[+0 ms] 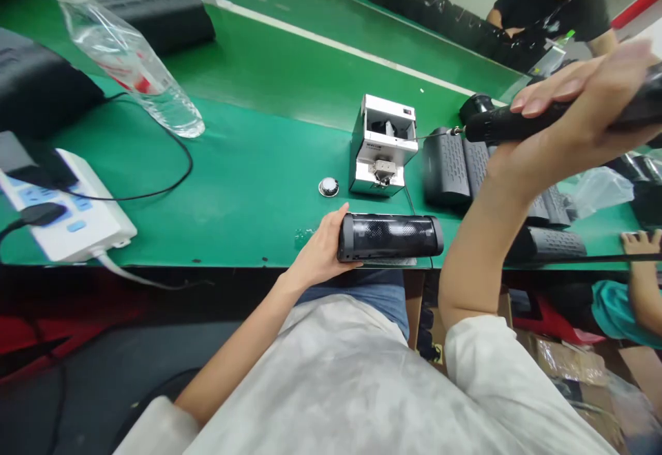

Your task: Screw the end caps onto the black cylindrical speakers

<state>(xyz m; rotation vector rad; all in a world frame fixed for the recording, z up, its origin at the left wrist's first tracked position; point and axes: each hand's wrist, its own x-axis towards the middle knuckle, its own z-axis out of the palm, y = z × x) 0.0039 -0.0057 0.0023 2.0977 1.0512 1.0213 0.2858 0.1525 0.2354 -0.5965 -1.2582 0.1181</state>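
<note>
My left hand grips the left end of a black cylindrical device, which looks like a speaker, lying at the table's front edge. Raised at the right, my right hand is wrapped round a black electric screwdriver. Its thin bit points left, with the tip by the opening of a small white screw feeder. Whether a screw sits on the tip is too small to tell. Left of the feeder lies a small round silver-rimmed part.
A water bottle and a white power strip with cables stand at the left. Several black ridged housings lie right of the feeder. Across the green table is a person in black; another person's hand rests at far right.
</note>
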